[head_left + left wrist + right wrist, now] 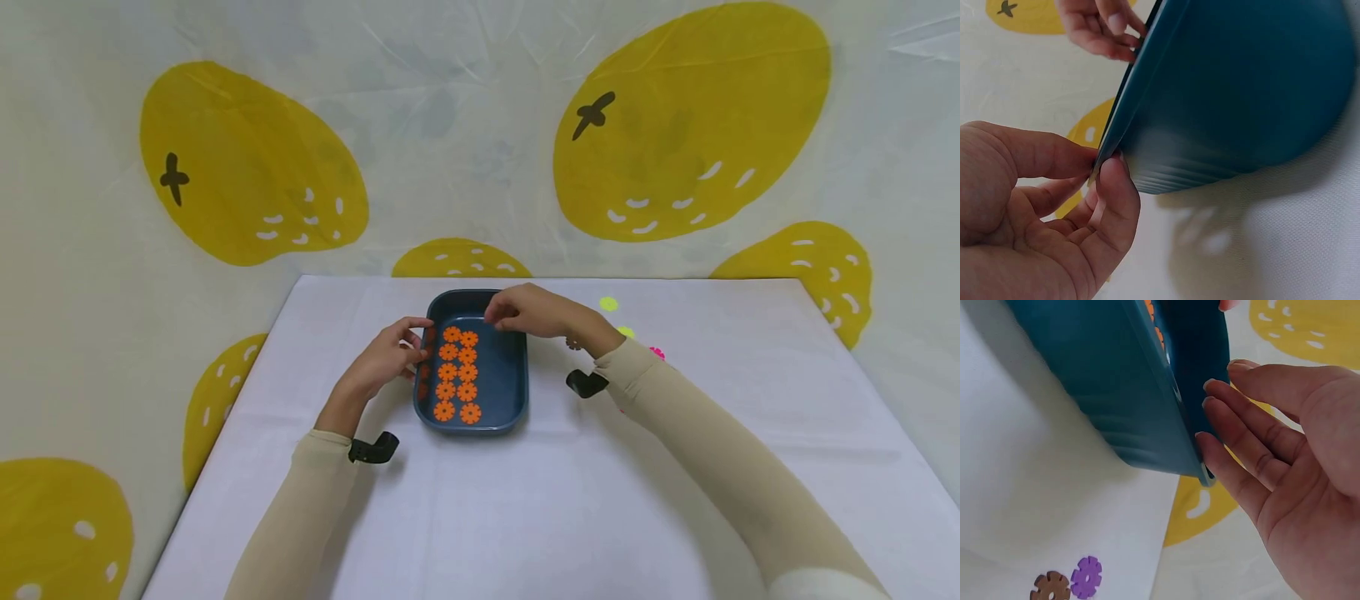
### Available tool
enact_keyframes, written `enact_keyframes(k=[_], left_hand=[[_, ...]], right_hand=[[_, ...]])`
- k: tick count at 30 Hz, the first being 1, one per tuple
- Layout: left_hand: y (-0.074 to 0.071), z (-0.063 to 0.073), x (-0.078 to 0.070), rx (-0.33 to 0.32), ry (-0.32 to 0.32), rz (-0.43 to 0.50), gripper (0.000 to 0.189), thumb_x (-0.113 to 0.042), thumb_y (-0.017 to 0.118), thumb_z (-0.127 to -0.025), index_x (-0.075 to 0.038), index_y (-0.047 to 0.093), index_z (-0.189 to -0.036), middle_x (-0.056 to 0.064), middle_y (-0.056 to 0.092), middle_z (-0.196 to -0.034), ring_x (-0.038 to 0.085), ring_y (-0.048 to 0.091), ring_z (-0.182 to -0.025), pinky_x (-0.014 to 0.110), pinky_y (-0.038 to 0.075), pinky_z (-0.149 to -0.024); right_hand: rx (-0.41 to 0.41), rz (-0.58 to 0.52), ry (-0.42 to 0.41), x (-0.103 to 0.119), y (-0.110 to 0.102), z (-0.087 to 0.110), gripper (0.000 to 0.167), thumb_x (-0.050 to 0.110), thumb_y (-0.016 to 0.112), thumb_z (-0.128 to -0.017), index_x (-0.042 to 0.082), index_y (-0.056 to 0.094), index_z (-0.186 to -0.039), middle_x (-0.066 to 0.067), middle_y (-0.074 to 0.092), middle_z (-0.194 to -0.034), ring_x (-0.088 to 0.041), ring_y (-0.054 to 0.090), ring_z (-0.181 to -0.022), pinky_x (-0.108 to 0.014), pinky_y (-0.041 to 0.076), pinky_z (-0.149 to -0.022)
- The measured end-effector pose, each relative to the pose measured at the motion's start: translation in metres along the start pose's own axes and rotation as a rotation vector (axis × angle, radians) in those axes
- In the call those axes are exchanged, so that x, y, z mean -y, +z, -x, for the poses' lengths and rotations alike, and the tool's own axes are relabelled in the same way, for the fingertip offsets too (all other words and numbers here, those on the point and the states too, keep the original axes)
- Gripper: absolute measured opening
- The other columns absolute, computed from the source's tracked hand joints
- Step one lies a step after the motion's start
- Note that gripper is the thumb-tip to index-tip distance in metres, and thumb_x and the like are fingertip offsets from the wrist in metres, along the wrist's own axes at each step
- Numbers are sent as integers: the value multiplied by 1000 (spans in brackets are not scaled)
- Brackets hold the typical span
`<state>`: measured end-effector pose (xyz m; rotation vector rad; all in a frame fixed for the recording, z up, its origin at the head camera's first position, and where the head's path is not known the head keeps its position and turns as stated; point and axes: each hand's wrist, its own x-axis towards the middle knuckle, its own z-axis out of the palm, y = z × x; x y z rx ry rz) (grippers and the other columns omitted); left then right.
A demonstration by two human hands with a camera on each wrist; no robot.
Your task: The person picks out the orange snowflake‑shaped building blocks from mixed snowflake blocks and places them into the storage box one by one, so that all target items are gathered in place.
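A dark blue tray (pixel 501 379) stands on the white table. On its floor, orange notched discs (pixel 467 391) lie in two columns along the left side. My left hand (pixel 384 360) is at the tray's left edge; in the left wrist view its thumb and a finger pinch the tray's rim (pixel 1105 147). Over the far right corner hovers my right hand (pixel 534 310), its fingers loosely bent. The right wrist view shows its fingertips (pixel 1211 405) at the tray's rim with no disc between thumb and fingers.
Right of the tray lie a brown disc (pixel 1051 589), a purple disc (pixel 1087 577), yellow discs (pixel 608 304) and a pink disc (pixel 657 352). The right forearm partly hides this area. A cloth printed with large yellow fruit (pixel 693 125) hangs behind the table's far edge.
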<state>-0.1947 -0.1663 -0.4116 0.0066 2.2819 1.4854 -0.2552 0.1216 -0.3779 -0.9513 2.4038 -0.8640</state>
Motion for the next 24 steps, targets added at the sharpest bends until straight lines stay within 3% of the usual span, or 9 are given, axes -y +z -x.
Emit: enact_keyframes(k=[5, 13, 24], left_hand=[[-1, -1, 1, -9, -9, -15, 53, 0, 57, -99, -12, 46, -150, 12, 45, -108, 29, 57, -97, 35, 57, -66], [-3, 3, 2, -14, -2, -20, 51, -2, 57, -100, -13, 47, -149, 14, 46, -108, 32, 60, -100, 43, 59, -69], [-7, 10, 5, -47, -24, -22, 51, -3, 58, -99, -16, 50, -147, 15, 52, -108, 30, 58, -95, 36, 60, -67]], right_hand=[[-27, 9, -1, -2, -1, 11, 20, 12, 64, -101, 11, 70, -119, -4, 69, -117, -18, 64, -106, -37, 54, -95], [-58, -53, 0, -2, 2, 33, 23, 10, 64, -100, 10, 68, -123, -3, 67, -122, -19, 63, -111, -38, 54, -97], [-108, -101, 38, -15, 11, 73, 29, 12, 67, -98, 6, 66, -127, -7, 69, -120, -20, 65, -105, -39, 56, -92]])
